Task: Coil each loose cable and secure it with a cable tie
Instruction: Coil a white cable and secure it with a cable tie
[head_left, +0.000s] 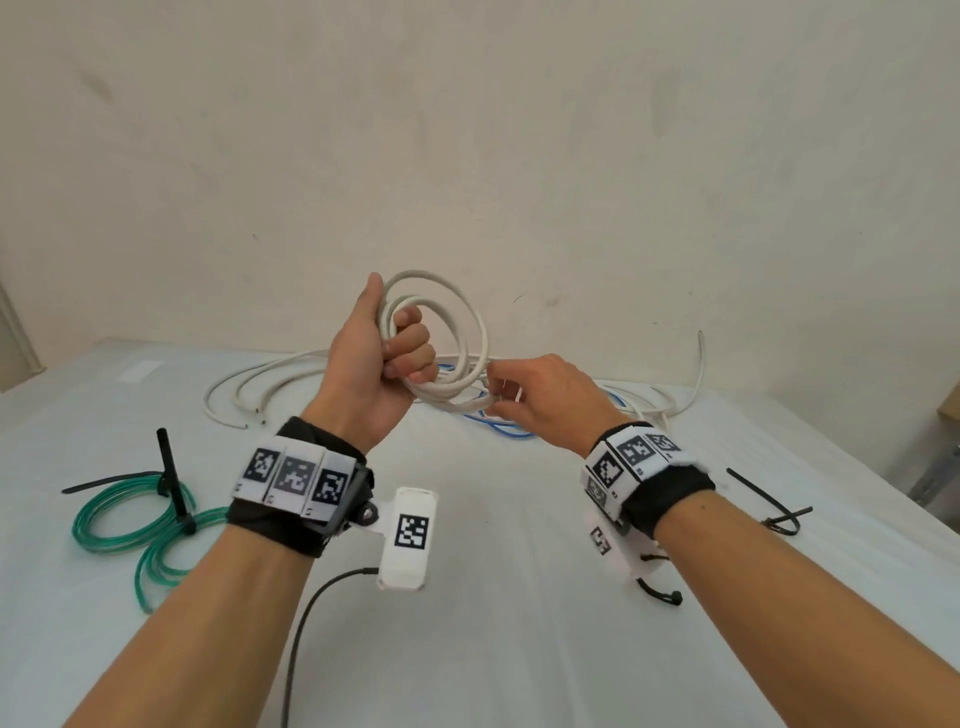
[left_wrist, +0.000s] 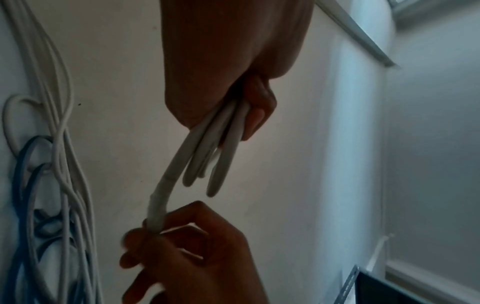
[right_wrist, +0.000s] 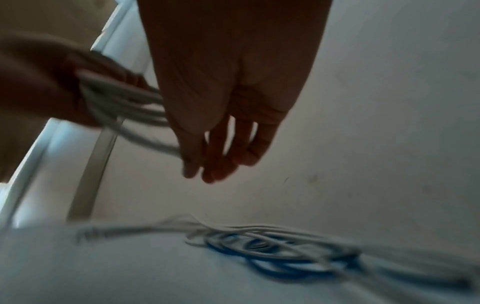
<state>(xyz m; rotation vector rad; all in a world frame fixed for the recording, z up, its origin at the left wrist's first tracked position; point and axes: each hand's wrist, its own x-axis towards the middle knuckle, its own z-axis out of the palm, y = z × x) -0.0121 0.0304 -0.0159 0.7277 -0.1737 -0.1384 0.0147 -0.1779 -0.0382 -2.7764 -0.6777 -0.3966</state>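
White cable (head_left: 447, 332) coiled in raised left hand (head_left: 374, 358).

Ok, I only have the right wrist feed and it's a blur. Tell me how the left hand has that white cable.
Observer: The left hand grips several loops of the white cable in its fist, holding the coil upright above the table.
Operator: Now give me the right hand's grip.
Observer: In the left wrist view, the right hand pinches the single run that leads down from the coil.
Operator: Report anything already finished.
Observer: A green cable lies coiled at the left, bound with black cable ties; loose cable ties lie at the right.
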